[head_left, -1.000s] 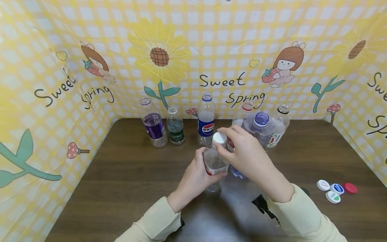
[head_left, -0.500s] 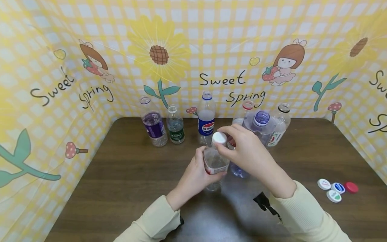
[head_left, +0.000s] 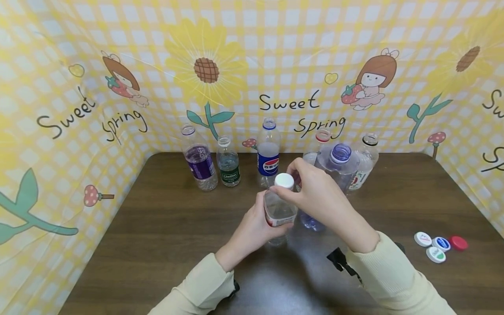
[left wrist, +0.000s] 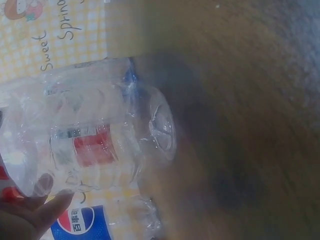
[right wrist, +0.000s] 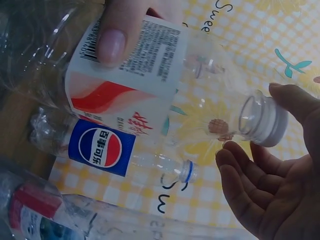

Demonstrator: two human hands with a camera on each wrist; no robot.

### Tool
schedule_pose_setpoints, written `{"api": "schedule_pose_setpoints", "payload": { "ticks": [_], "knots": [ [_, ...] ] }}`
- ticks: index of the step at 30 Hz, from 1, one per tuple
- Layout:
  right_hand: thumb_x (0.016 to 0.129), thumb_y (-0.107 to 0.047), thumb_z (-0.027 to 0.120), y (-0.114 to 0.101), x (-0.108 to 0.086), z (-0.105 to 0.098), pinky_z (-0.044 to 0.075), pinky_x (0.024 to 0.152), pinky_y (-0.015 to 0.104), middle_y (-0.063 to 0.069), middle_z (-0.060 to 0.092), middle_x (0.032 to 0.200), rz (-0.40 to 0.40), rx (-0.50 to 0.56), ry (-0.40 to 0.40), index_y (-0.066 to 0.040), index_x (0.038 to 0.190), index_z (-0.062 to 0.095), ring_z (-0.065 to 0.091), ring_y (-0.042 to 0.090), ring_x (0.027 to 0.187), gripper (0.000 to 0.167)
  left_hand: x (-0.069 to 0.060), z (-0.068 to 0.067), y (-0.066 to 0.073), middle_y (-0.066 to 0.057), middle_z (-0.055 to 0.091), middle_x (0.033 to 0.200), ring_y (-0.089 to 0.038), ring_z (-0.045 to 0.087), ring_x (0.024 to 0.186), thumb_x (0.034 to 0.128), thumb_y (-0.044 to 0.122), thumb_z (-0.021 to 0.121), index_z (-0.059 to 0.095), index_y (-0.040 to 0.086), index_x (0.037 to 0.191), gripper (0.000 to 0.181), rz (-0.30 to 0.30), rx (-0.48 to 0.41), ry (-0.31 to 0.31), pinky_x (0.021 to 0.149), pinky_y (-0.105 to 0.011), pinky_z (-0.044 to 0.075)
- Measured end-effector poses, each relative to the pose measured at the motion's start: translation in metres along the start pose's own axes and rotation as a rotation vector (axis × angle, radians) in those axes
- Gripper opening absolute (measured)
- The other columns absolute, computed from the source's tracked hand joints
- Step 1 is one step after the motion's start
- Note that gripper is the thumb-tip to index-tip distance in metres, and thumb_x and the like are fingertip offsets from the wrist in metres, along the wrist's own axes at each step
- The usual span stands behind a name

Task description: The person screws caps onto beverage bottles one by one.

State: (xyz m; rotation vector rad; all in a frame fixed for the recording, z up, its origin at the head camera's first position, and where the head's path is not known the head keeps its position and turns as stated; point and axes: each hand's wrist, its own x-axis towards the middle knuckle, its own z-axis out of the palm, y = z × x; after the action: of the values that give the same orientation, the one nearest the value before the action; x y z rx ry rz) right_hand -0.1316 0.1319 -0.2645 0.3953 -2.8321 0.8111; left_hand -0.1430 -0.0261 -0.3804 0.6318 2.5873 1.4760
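The left hand (head_left: 252,229) grips a clear bottle (head_left: 280,210) around its body, upright in the head view. A white cap (head_left: 284,180) sits on its neck. The right hand (head_left: 319,188) is at the cap, thumb across the front and curled fingers on the right side. In the right wrist view the right thumb and forefinger touch the cap (right wrist: 276,122) from opposite sides, and the left thumb (right wrist: 112,45) presses the label. The left wrist view shows the bottle's clear lower part (left wrist: 100,130) and some left fingers (left wrist: 40,215).
Uncapped bottles stand along the back: purple-labelled (head_left: 201,164), green-labelled (head_left: 229,168), Pepsi-labelled (head_left: 269,159), and at right a red-necked one (head_left: 323,136), a large bluish one (head_left: 341,168) and a black-necked one (head_left: 366,159). Several loose caps (head_left: 442,244) lie on the table's right side.
The right fingers have shifted around the cap, with the thumb moved left and more of the cap's top showing. The left hand still holds the bottle in nearly the same place.
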Motion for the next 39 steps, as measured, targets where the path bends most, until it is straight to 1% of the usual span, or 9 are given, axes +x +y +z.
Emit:
{"api": "schedule_pose_setpoints", "payload": {
  "ticks": [5, 8, 11, 13, 15, 17, 19, 24, 39],
  "knots": [
    [0.081, -0.042, 0.073, 0.001, 0.001, 0.003, 0.044, 0.058, 0.026, 0.006, 0.059, 0.084, 0.003, 0.006, -0.018, -0.006, 0.103, 0.052, 0.052, 0.016, 0.069, 0.047, 0.0, 0.001, -0.001, -0.013, 0.05, 0.136, -0.028, 0.056, 0.121, 0.078, 0.024, 0.079, 0.027, 0.012, 0.138, 0.08, 0.023, 0.01, 0.012, 0.101, -0.043, 0.049],
    [0.082, -0.037, 0.074, 0.006, 0.0, 0.001, 0.051, 0.073, 0.034, 0.011, 0.058, 0.112, -0.075, 0.101, -0.075, -0.005, 0.123, 0.05, 0.054, 0.021, 0.089, 0.058, 0.0, 0.001, -0.003, -0.014, 0.052, 0.134, -0.028, 0.058, 0.119, 0.078, 0.023, 0.079, 0.027, 0.011, 0.136, 0.079, 0.039, 0.015, 0.018, 0.1, -0.041, 0.05],
    [0.087, -0.022, 0.07, 0.012, -0.001, -0.004, 0.048, 0.096, 0.048, 0.013, 0.042, 0.143, -0.185, 0.235, -0.155, -0.007, 0.141, 0.04, 0.048, 0.028, 0.119, 0.064, 0.0, 0.001, -0.004, -0.015, 0.053, 0.132, -0.028, 0.058, 0.118, 0.0773, 0.023, 0.08, 0.028, 0.01, 0.135, 0.079, 0.043, 0.02, 0.028, 0.099, -0.041, 0.051],
    [0.089, -0.01, 0.065, 0.016, -0.001, -0.008, 0.047, 0.095, 0.049, 0.012, 0.034, 0.151, -0.247, 0.301, -0.197, -0.01, 0.144, 0.038, 0.045, 0.029, 0.124, 0.062, 0.0, 0.001, -0.005, -0.015, 0.053, 0.131, -0.028, 0.058, 0.117, 0.0767, 0.023, 0.08, 0.029, 0.009, 0.135, 0.079, 0.04, 0.023, 0.033, 0.099, -0.041, 0.05],
    [0.089, -0.002, 0.06, 0.019, -0.001, -0.011, 0.044, 0.1, 0.049, 0.01, 0.036, 0.152, -0.293, 0.345, -0.227, -0.012, 0.144, 0.04, 0.042, 0.027, 0.131, 0.059, 0.001, 0.001, -0.005, -0.015, 0.053, 0.131, -0.028, 0.057, 0.118, 0.0761, 0.024, 0.081, 0.029, 0.009, 0.135, 0.08, 0.035, 0.025, 0.036, 0.099, -0.042, 0.05],
    [0.087, 0.004, 0.057, 0.021, 0.0, -0.013, 0.045, 0.093, 0.044, 0.008, 0.042, 0.149, -0.316, 0.371, -0.246, -0.012, 0.141, 0.044, 0.046, 0.024, 0.123, 0.058, 0.001, 0.001, -0.005, -0.015, 0.053, 0.131, -0.028, 0.057, 0.118, 0.0757, 0.025, 0.081, 0.029, 0.009, 0.135, 0.08, 0.03, 0.026, 0.038, 0.099, -0.043, 0.05],
    [0.087, 0.008, 0.055, 0.022, 0.001, -0.013, 0.045, 0.096, 0.045, 0.009, 0.048, 0.145, -0.324, 0.388, -0.251, -0.01, 0.138, 0.048, 0.049, 0.024, 0.124, 0.055, 0.001, 0.0, -0.005, -0.015, 0.053, 0.132, -0.028, 0.057, 0.119, 0.0758, 0.025, 0.081, 0.029, 0.009, 0.135, 0.081, 0.027, 0.023, 0.036, 0.099, -0.043, 0.05],
    [0.09, 0.006, 0.055, 0.023, 0.002, -0.013, 0.044, 0.102, 0.051, 0.011, 0.057, 0.135, -0.28, 0.376, -0.24, -0.007, 0.13, 0.057, 0.054, 0.027, 0.121, 0.042, 0.002, -0.001, -0.005, -0.014, 0.052, 0.132, -0.026, 0.056, 0.119, 0.0765, 0.024, 0.08, 0.028, 0.009, 0.135, 0.08, 0.028, 0.014, 0.028, 0.1, -0.042, 0.049],
    [0.088, -0.007, 0.066, 0.022, 0.003, -0.011, 0.047, 0.08, 0.033, 0.008, 0.064, 0.118, -0.174, 0.338, -0.175, -0.008, 0.123, 0.062, 0.054, 0.02, 0.092, 0.036, 0.0, 0.001, -0.004, -0.012, 0.052, 0.132, -0.024, 0.055, 0.12, 0.0777, 0.023, 0.08, 0.028, 0.01, 0.136, 0.079, 0.003, -0.02, -0.002, 0.101, -0.042, 0.048]
  ]
}}
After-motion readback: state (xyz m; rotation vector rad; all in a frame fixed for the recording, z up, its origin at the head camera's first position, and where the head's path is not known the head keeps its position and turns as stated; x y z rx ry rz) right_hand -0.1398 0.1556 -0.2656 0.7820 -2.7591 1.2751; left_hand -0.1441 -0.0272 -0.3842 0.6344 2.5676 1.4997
